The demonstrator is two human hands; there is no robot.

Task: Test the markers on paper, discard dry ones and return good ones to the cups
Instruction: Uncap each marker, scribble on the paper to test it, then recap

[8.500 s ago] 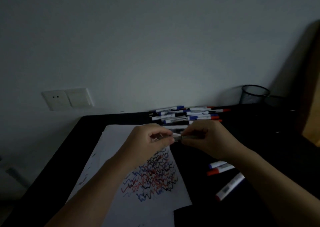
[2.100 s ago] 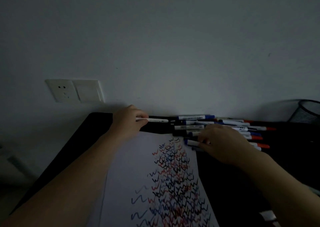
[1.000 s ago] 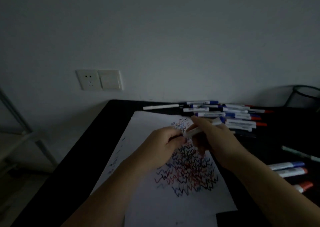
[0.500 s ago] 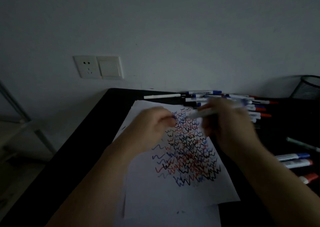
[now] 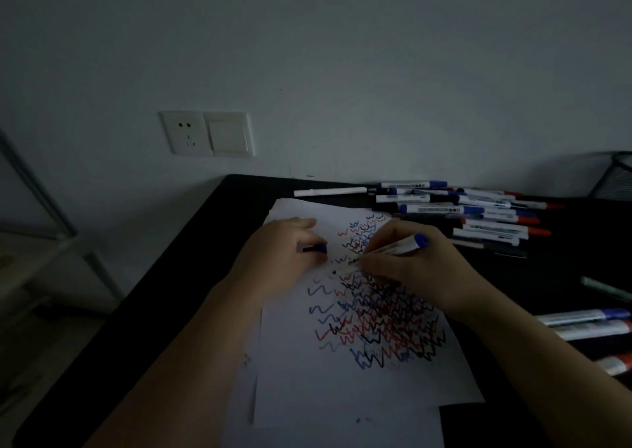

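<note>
The right hand [image 5: 415, 269] grasps a blue-ended marker [image 5: 386, 251] like a pen, and its dark tip touches the white paper [image 5: 301, 372] at the upper left edge of the zigzag scribbles [image 5: 376, 317]. The left hand [image 5: 284, 259] lies on the paper at 9 o'clock from that tip, with fingers curled around the blue cap [image 5: 316, 249]. The paper lies on a black table [image 5: 178, 310]. At 1 o'clock from the hands, a pile of markers [image 5: 478, 211] lies near the wall, and one white pen [image 5: 330, 192] lies apart at its left. At 4 o'clock, more markers [image 5: 588, 324] lie at the right edge. A mesh cup [image 5: 615, 177] stands at 2 o'clock, cut by the frame. A wall socket [image 5: 207, 133] is at 11 o'clock.
</note>
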